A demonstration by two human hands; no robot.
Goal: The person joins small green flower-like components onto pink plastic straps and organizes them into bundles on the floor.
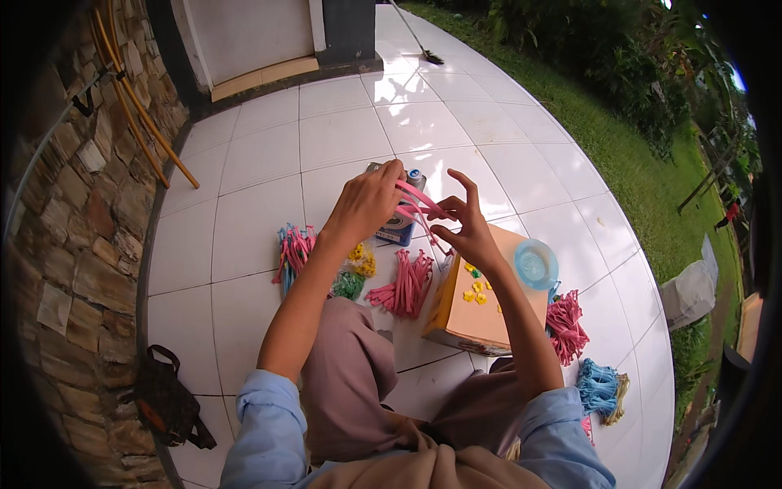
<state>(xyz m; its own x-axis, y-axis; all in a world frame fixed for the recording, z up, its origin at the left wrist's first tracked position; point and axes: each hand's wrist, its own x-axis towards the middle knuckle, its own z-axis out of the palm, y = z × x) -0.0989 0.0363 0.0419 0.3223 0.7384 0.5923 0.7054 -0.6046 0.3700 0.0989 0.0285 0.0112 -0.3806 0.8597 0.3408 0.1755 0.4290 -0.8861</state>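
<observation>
Several thin pink strips [417,194] stretch between my two hands above the tiled floor. My left hand [368,202] is closed round one end of them. My right hand [467,228] pinches the strips from the other side, one finger raised. Behind the strips stands a blue can [397,232] with a blue cap, partly hidden by my left hand. Below my right hand is a cardboard box [513,306], with small yellow flower-shaped pieces [481,297] and a few green ones on top. A light blue round dish [536,265] sits at the box's far right corner.
Pink bundles [405,285] lie left of the box and more pink strips [566,328] right of it. Bags of yellow pieces [362,259] and green pieces [349,285] sit by my knee. Blue bundles [599,385] lie at right, a dark bag [171,398] at left by the stone wall.
</observation>
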